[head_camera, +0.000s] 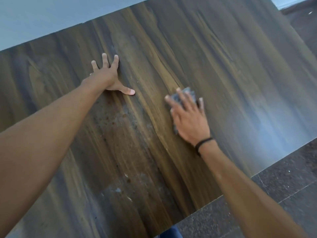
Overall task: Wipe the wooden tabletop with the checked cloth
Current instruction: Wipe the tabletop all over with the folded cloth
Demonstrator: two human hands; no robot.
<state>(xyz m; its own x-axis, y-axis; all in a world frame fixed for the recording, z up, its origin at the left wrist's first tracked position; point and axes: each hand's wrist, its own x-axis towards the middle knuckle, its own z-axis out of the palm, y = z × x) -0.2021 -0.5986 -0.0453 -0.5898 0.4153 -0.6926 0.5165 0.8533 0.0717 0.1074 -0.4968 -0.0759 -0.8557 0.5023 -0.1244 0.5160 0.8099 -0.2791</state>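
1. On the far left I am seeing the left forearm (51,127) reaching in from the lower left corner and lying low across the wooden counter (231,66).
2. The left hand (107,75) is resting flat on the counter, palm down, fingers spread and the thumb pointing out to the right; it is released and gripping nothing.
3. Between the two hands I am looking at a dirty patch of the counter: pale dusty smears (127,117) just below the left thumb, and more whitish specks (118,189) nearer to me.
4. Right of the middle, the right hand (188,117) is pressing down with its fingers spread over the cloth (186,94), pinning it flat against the counter rather than clenching it.
5. The cloth is showing only as a grey, blurred bunch poking out beyond the fingertips and along the thumb side of the hand; I cannot make out its pattern.
6. A dark band (203,142) is sitting around the right wrist.
7. On the far right, the dark speckled floor (283,186) is showing past the counter's edge, and a pale wall (42,18) is running along the far side of the counter.
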